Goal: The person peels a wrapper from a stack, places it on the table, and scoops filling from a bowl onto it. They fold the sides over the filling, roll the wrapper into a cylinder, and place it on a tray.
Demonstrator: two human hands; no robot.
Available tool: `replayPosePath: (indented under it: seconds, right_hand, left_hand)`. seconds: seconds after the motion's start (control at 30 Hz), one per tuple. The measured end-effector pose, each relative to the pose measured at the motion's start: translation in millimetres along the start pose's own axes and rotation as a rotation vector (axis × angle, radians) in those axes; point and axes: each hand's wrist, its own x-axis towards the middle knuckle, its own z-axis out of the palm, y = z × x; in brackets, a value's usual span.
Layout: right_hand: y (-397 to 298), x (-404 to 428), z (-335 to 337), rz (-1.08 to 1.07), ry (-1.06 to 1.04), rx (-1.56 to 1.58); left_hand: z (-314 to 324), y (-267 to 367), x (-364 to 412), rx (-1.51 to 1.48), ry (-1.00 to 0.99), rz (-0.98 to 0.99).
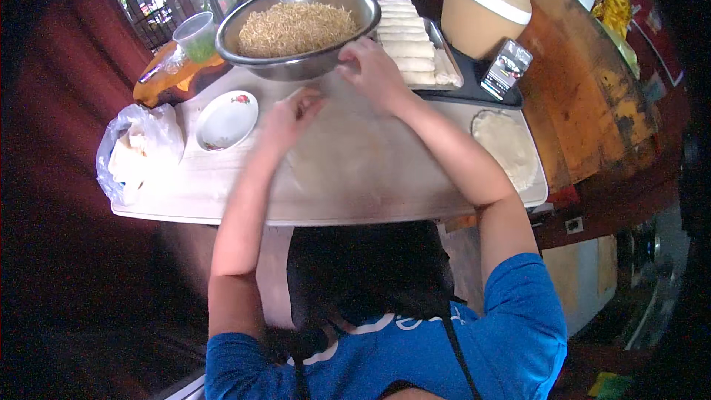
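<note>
My right hand (pixel 371 71) is beside the near right rim of a large steel bowl (pixel 294 69), with thumb and fingers apart and nothing visible between them. The bowl holds a heap of bean sprouts (pixel 297 28). Lower and to the left, my left hand (pixel 291 114) hovers above the table with its fingers curled. Motion blur hides whether anything is in it. Between my forearms, a thin tan sheet (pixel 339 158), faint and blurred, appears to lie on the table. Rolled wrappers (pixel 410 49) are stacked in a metal tray (pixel 456 69) to the right of my right hand.
An oval floral dish (pixel 226 122) and a plastic bag (pixel 169 133) lie left, near a plastic cup (pixel 195 39). Round pale wrappers (pixel 504 147) lie at the table's right edge. A phone (pixel 506 69) leans against a tan lidded cooler (pixel 483 16) behind a dark tray (pixel 500 97).
</note>
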Motion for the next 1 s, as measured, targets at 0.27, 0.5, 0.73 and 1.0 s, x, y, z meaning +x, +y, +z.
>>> replayPosePath:
  seconds: [0.27,0.5,0.73,1.0]
  right_hand:
    - [26,131,56,-0.033,-0.256,-0.265]
    - [65,208,123,-0.012,-0.665,-0.401]
    - [74,247,179,-0.053,-0.673,-0.368]
    - [59,235,166,0.562,-0.471,0.331]
  left_hand:
    - [17,-44,11,0.160,0.050,0.124]
    - [17,-45,14,0.021,0.139,0.257]
    - [25,-45,21,0.124,0.136,0.327]
    - [22,-49,15,0.195,0.125,0.253]
